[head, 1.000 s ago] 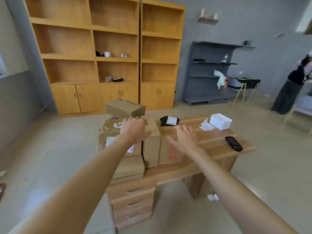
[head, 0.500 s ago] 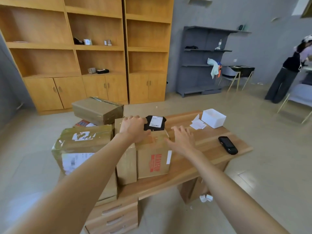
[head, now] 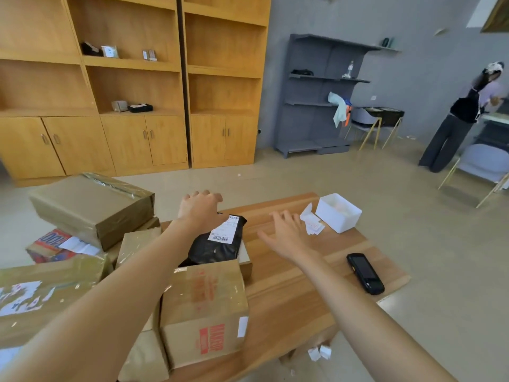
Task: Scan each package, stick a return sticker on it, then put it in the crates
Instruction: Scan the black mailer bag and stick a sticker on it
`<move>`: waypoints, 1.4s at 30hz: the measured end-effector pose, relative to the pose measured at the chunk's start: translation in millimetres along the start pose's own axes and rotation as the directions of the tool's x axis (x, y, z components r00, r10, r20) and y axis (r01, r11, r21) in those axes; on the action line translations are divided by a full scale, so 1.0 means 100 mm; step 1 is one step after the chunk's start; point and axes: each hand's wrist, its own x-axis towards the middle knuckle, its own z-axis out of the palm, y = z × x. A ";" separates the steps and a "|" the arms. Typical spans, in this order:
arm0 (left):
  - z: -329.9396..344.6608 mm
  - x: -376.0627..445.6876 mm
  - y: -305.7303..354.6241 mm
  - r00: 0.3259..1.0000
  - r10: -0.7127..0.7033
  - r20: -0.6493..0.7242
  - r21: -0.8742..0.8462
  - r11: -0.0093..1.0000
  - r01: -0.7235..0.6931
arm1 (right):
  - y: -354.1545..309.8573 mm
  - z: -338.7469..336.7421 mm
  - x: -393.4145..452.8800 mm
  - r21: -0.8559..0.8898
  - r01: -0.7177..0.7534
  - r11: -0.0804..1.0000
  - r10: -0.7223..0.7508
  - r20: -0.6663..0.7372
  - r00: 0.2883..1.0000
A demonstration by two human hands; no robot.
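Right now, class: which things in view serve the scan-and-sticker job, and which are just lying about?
For the job:
black mailer bag
red-printed carton
handheld scanner
white box
sticker slips

Lying about:
paper scraps on floor
cloth on grey shelf

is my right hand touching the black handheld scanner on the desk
Apart. The head view shows the right hand open in the air, with bare desk between it and the scanner.

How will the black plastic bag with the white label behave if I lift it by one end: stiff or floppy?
Probably floppy: the black bag looks wrinkled and slumps over the box edge beneath it, so it should sag from one end. Its glossy film may be slippery in the left hand, which is at its far end. It looks thin, so likely light, though its contents are hidden.
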 end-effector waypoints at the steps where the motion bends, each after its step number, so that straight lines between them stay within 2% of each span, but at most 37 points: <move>1: 0.05 0.09 0.00 1.000 -0.010 0.007 0.003 1.000 0.010 | 0.04 0.04 0.10 0.006 -0.002 1.000 0.002 0.007 1.000; 5: 0.24 0.37 -0.03 0.997 -0.069 0.037 -0.004 0.998 0.069 | 0.19 0.24 0.48 0.039 0.009 0.999 -0.011 0.043 0.999; 10: 0.49 0.70 -0.05 0.976 -0.195 0.096 0.000 0.981 0.196 | 0.37 0.54 1.04 0.107 0.083 0.991 -0.096 0.123 0.988; 16: 0.81 0.96 -0.03 0.912 -0.346 0.221 -0.074 0.926 0.369 | 0.55 0.78 1.65 0.113 0.223 0.968 -0.242 0.201 0.949; 18: 0.93 0.99 -0.06 0.871 -0.409 0.270 -0.159 0.874 0.460 | 0.58 0.85 1.77 0.163 0.241 0.957 -0.276 0.253 0.927; 21: 1.10 0.99 -0.10 0.766 -0.537 0.352 -0.350 0.684 0.640 | 0.63 0.96 1.92 0.226 0.248 0.942 -0.311 0.312 0.898; 23: 1.19 0.96 -0.11 0.711 -0.569 0.414 -0.430 0.566 0.703 | 0.65 1.02 1.95 0.340 0.158 0.927 -0.291 0.387 0.875; 25: 1.28 0.94 -0.13 0.665 -0.583 0.467 -0.488 0.457 0.744 | 0.64 1.10 1.95 0.506 -0.026 0.862 -0.262 0.488 0.833; 28: 1.39 0.93 -0.17 0.625 -0.589 0.513 -0.522 0.363 0.772 | 0.59 1.26 1.94 0.610 -0.256 0.750 -0.233 0.606 0.760; 33: 1.58 0.99 -0.23 0.591 -0.524 0.613 -0.494 0.329 0.805 | 0.37 1.60 1.89 0.644 -0.452 0.617 -0.177 0.673 0.718; 37: 1.69 1.02 -0.30 0.579 -0.510 0.637 -0.494 0.307 0.814 | 0.21 1.74 1.80 0.620 -0.619 0.482 -0.119 0.746 0.655; 42: 1.78 1.05 -0.32 0.584 -0.465 0.666 -0.487 0.321 0.812 | 0.11 1.86 1.79 0.616 -0.642 0.456 -0.052 0.739 0.672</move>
